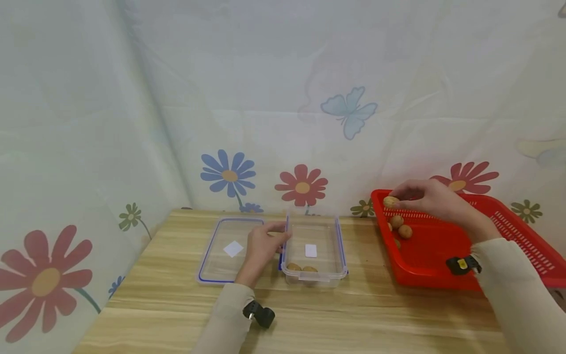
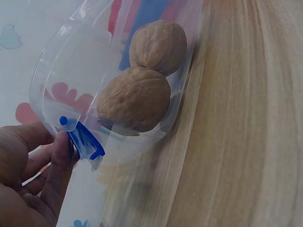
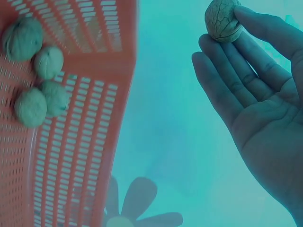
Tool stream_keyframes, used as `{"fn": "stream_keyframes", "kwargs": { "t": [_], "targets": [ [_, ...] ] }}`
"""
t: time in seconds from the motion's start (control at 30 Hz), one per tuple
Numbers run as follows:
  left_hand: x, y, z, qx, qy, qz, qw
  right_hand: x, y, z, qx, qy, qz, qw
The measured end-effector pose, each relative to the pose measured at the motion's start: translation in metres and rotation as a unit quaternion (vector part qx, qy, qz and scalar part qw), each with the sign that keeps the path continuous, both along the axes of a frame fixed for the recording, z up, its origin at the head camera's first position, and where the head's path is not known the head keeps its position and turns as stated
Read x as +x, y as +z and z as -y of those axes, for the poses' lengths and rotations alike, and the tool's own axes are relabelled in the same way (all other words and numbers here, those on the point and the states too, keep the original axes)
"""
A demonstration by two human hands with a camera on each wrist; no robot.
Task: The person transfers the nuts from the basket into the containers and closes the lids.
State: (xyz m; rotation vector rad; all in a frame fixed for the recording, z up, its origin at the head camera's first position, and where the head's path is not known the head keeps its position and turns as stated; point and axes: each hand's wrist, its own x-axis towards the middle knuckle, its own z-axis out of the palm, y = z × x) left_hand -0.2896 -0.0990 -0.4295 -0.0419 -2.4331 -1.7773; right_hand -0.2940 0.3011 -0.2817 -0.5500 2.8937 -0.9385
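Note:
Between thumb and fingertips my right hand [image 1: 426, 197] pinches a walnut [image 3: 222, 21], held above the left part of the red basket [image 1: 435, 263]. Several more walnuts [image 3: 31, 106] lie in that basket's corner. My left hand [image 1: 264, 244] grips the left side of a clear plastic box [image 1: 315, 275], thumb and fingers at its blue-edged latch [image 2: 85, 140]. Inside the box, two walnuts [image 2: 137, 100] rest against the near wall, touching each other. A white label [image 1: 311, 250] shows in the box.
A clear lid [image 1: 212, 268] with a blue seal and a white label lies flat on the wooden table [image 1: 146, 305], left of the box and partly behind my left hand. Behind the table hangs a flower-printed curtain [image 1: 265, 113].

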Motion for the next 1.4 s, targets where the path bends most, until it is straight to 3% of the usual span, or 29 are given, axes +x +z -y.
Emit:
{"fn": "stream_keyframes", "kwargs": {
  "t": [0.73,0.93,1.4],
  "targets": [
    [-0.002,-0.001,0.000,-0.001,0.000,-0.010,1.0000,0.033,-0.016,0.057,-0.078,0.037,-0.024,0.996],
    [-0.003,-0.002,0.000,-0.006,0.000,-0.011,0.9999,0.035,-0.027,0.070,-0.094,0.069,-0.031,0.993],
    [-0.003,-0.003,0.001,-0.004,0.000,-0.011,0.9999,0.040,-0.041,0.092,-0.130,0.094,0.020,0.987]
  ]
}}
